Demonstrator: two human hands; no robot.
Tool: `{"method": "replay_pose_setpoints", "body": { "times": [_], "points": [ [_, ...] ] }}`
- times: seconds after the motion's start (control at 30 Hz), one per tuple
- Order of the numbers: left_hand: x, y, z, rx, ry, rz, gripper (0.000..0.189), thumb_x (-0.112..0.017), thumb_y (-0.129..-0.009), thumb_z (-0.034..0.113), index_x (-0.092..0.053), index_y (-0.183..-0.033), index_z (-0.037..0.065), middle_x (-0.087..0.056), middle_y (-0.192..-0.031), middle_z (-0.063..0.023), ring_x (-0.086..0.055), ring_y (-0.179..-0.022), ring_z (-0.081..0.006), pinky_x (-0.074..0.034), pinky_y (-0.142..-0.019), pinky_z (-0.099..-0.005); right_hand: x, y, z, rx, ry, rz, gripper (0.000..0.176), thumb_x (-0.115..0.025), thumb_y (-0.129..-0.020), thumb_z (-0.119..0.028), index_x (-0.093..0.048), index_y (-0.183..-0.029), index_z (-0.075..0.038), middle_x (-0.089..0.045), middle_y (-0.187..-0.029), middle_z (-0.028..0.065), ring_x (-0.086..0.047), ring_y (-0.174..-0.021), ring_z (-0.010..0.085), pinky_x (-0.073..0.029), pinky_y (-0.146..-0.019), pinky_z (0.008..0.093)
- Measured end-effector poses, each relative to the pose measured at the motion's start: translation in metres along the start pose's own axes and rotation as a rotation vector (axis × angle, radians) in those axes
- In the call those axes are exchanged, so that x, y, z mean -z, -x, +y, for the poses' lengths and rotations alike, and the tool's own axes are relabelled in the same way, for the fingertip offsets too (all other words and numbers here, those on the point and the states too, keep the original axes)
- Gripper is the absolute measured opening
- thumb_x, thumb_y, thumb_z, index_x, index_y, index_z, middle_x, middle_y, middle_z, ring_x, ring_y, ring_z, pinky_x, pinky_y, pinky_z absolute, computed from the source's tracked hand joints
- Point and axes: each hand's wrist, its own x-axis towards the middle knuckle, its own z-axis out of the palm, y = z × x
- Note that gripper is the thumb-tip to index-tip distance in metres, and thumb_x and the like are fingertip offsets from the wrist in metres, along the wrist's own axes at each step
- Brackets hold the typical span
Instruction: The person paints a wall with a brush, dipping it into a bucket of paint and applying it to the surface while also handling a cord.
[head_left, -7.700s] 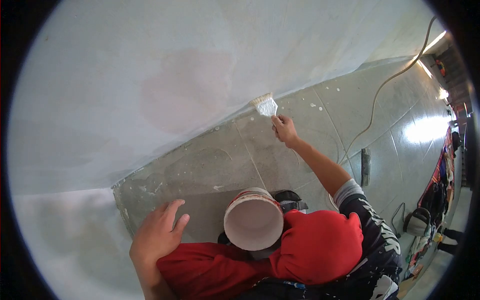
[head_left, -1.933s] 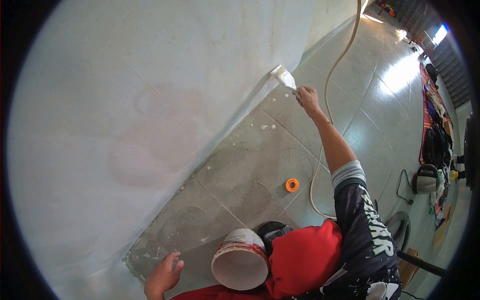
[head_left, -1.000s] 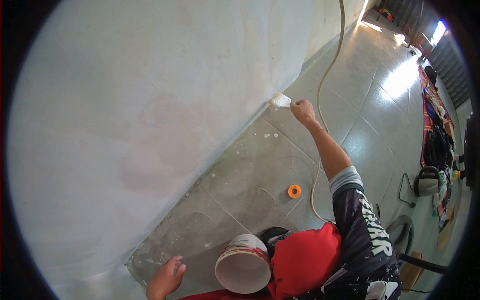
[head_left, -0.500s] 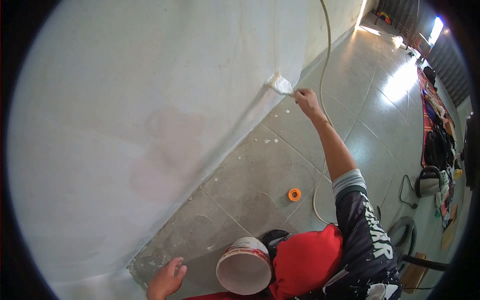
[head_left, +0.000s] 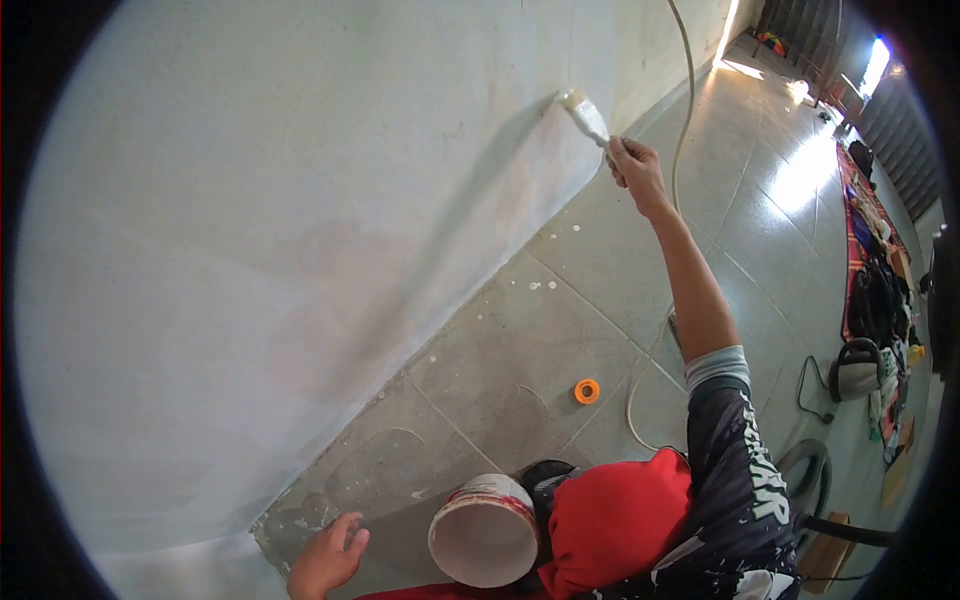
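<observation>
My right hand [head_left: 637,172] is wrapped round the handle of a wide paintbrush [head_left: 588,117], whose bristle end touches the whitish wall [head_left: 330,180] above its lower edge. Down at the bottom left, my left hand [head_left: 332,557] is over the floor near the wall's corner, fingers apart and holding nothing. A white bucket [head_left: 485,535] with red smears round its rim stands just to the right of that hand, beside my red-clothed knee.
An orange ring-shaped roll [head_left: 587,391] lies on the tiled floor [head_left: 500,370]. A pale hose [head_left: 688,90] runs along the right. Farther right are a kettle [head_left: 857,372], a dark thick hose [head_left: 850,528], a plaid cloth [head_left: 855,270] and scattered items.
My right hand and the paintbrush have moved up and slightly right along the wall. The pale hose has shifted right. My left hand is nearly unmoved.
</observation>
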Motion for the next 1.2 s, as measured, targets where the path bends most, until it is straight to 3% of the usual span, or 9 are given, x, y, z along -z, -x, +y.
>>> {"method": "replay_pose_setpoints", "body": {
  "times": [0.1, 0.17, 0.3, 0.4, 0.47, 0.67, 0.9, 1.07, 1.2],
  "points": [
    [-0.001, 0.001, -0.001, -0.023, 0.000, 0.007, 0.048, -0.052, -0.099, 0.039, -0.052, -0.136, 0.008, -0.065, -0.127, -0.0167, -0.060, -0.119, -0.0346, -0.047, -0.100, -0.0415, -0.006, 0.004, 0.036, 0.087, 0.469, -0.012, 0.036, -0.064, -0.092, -0.031, -0.071, -0.093, 0.005, -0.064, -0.072, 0.0078, -0.058, -0.065, 0.0197, -0.048, -0.065, 0.0370],
    [0.000, 0.004, 0.000, -0.027, 0.003, 0.017, 0.049, -0.052, -0.098, 0.039, -0.052, -0.135, 0.008, -0.064, -0.127, -0.0178, -0.060, -0.119, -0.0362, -0.047, -0.100, -0.0426, -0.007, 0.001, 0.076, 0.081, 0.777, -0.033, 0.041, -0.062, -0.095, -0.031, -0.064, -0.075, 0.004, -0.053, -0.061, 0.0036, -0.048, -0.059, 0.0113, -0.040, -0.055, 0.0330],
    [0.000, 0.008, -0.003, -0.017, -0.014, 0.019, 0.047, -0.051, -0.099, 0.038, -0.053, -0.135, 0.008, -0.065, -0.126, -0.0157, -0.061, -0.118, -0.0330, -0.048, -0.099, -0.0400, -0.003, 0.003, 0.058, 0.010, 0.748, -0.005, 0.043, -0.063, -0.095, -0.032, -0.062, -0.073, 0.006, -0.055, -0.062, 0.0029, -0.050, -0.060, 0.0105, -0.041, -0.057, 0.0324],
    [-0.003, 0.006, -0.010, -0.018, -0.019, 0.027, 0.047, -0.051, -0.100, 0.038, -0.052, -0.135, 0.007, -0.065, -0.126, -0.0157, -0.061, -0.118, -0.0331, -0.048, -0.099, -0.0397, 0.003, -0.008, 0.002, 0.029, 0.660, -0.041, 0.033, -0.063, -0.092, -0.029, -0.072, -0.089, 0.003, -0.068, -0.073, 0.0133, -0.059, -0.064, 0.0216, -0.047, -0.066, 0.0388],
    [-0.002, 0.005, -0.009, -0.013, -0.018, 0.021, 0.047, -0.051, -0.100, 0.038, -0.052, -0.135, 0.007, -0.065, -0.126, -0.0157, -0.061, -0.118, -0.0332, -0.048, -0.099, -0.0397, 0.005, -0.012, -0.026, 0.156, 0.530, -0.040, 0.033, -0.063, -0.094, -0.028, -0.069, -0.082, 0.002, -0.060, -0.065, 0.0042, -0.052, -0.058, 0.0150, -0.044, -0.060, 0.0344],
    [-0.002, -0.001, -0.006, -0.035, -0.001, 0.021, 0.047, -0.052, -0.100, 0.038, -0.052, -0.135, 0.007, -0.065, -0.126, -0.0162, -0.061, -0.118, -0.0330, -0.048, -0.099, -0.0401, -0.009, -0.008, -0.011, 0.071, 0.077, -0.010, 0.037, -0.058, -0.100, -0.029, -0.062, -0.073, -0.004, -0.049, -0.060, -0.0031, -0.043, -0.054, 0.0074, -0.034, -0.049, 0.0296],
    [0.000, 0.011, -0.005, -0.027, -0.008, 0.041, 0.046, -0.052, -0.099, 0.037, -0.053, -0.135, 0.008, -0.066, -0.126, -0.0160, -0.062, -0.117, -0.0332, -0.048, -0.099, -0.0401, 0.005, -0.012, 0.075, -0.064, 0.742, -0.058, 0.035, -0.064, -0.093, -0.031, -0.071, -0.082, 0.002, -0.059, -0.063, 0.0070, -0.054, -0.060, 0.0142, -0.042, -0.055, 0.0351],
    [-0.001, 0.009, -0.012, -0.015, -0.010, 0.059, 0.046, -0.052, -0.099, 0.038, -0.053, -0.136, 0.010, -0.065, -0.126, -0.0154, -0.062, -0.117, -0.0330, -0.048, -0.099, -0.0397, -0.001, -0.018, -0.014, 0.138, 0.763, -0.044, 0.032, -0.064, -0.091, -0.028, -0.074, -0.096, 0.002, -0.066, -0.073, 0.0161, -0.061, -0.065, 0.0233, -0.049, -0.067, 0.0403],
    [0.002, 0.003, -0.004, 0.003, -0.010, 0.039, 0.046, -0.052, -0.099, 0.039, -0.053, -0.135, 0.009, -0.065, -0.127, -0.0156, -0.062, -0.116, -0.0330, -0.048, -0.098, -0.0398, -0.002, -0.015, -0.054, 0.216, 0.581, 0.016, 0.030, -0.062, -0.093, -0.026, -0.073, -0.097, 0.002, -0.061, -0.067, 0.0080, -0.053, -0.061, 0.0149, -0.045, -0.061, 0.0352]
  ]
}}
